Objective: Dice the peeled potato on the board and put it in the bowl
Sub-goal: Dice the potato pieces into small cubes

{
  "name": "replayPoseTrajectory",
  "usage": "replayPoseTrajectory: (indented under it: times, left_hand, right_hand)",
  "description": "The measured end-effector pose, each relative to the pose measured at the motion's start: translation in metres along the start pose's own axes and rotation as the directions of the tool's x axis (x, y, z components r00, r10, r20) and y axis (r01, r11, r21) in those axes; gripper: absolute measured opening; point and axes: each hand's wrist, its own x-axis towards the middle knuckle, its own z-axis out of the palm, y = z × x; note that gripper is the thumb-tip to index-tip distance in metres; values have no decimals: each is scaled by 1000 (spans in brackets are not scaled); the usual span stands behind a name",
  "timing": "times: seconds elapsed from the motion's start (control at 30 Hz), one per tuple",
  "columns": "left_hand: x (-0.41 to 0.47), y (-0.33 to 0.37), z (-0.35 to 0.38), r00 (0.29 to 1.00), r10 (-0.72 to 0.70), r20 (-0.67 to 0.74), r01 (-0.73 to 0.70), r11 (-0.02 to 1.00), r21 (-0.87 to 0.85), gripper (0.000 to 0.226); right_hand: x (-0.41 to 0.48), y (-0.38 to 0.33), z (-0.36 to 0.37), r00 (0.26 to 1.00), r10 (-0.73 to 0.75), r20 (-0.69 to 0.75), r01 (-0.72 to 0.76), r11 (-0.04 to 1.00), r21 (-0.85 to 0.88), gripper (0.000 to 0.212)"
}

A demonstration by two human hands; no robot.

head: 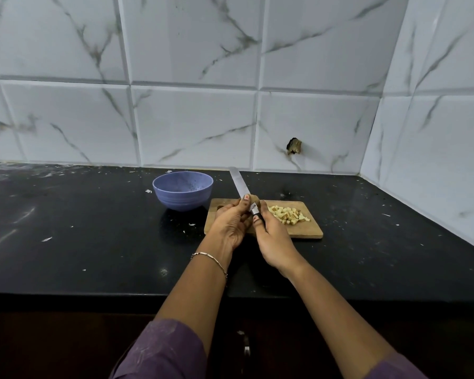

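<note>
The potato [289, 214] is already cut up. It lies as a loose heap of small, pale yellow cubes on the right half of the wooden board [298, 231], just right of the frame's centre. Some faces are creamy and others a shade browner, and the pieces are roughly even in size. A few sit on top of each other, and a few have strayed towards the board's right edge.

Both hands meet over the left half of the board. The right hand [274, 239] is wrapped around the dark handle of the knife [237, 181], whose long grey blade points up and left, away from the person, with its tip over the counter near the wall. The left hand [229, 225] is curled against the blade close to the handle. Its thumb lies on the flat of the steel and its fingers fold in behind, so it seems to pinch the blade. Something tan shows just past the thumb, but I can't tell if it is potato or a fingertip.

The lavender bowl [181, 200] stands upright on the black counter [93, 228], just left of the board and a little further back, apart from the hands. A thin bracelet [211, 259] circles the left wrist, and a purple sleeve [164, 351] shows at the bottom. White specks dot the counter, and the veined wall tiles [192, 124] have a chipped hole [294, 146] right of centre.
</note>
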Motion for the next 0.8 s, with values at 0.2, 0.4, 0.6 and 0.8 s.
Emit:
replayPoseTrajectory:
  times: [0.2, 0.4, 0.6, 0.8]
  left_hand:
    - [0, -1, 3, 999, 53, -8, -53, 998, -29, 34]
    - [3, 0, 5, 997, 52, -52, -56, 995, -86, 7]
    - [10, 7, -4, 990, 55, -133, -75, 986, -151, 25]
    - [13, 4, -9, 956, 206, -209, -176, 972, 153, 31]
  right_hand:
    - [-4, 0, 9, 993, -76, 88, 87, 987, -135, 56]
    - [-4, 1, 11, 994, -80, 78, 86, 994, -74, 62]
    - [-11, -6, 4, 999, -38, -24, 37, 998, -47, 51]
    - [-12, -9, 1, 977, -4, -215, -21, 993, -113, 33]
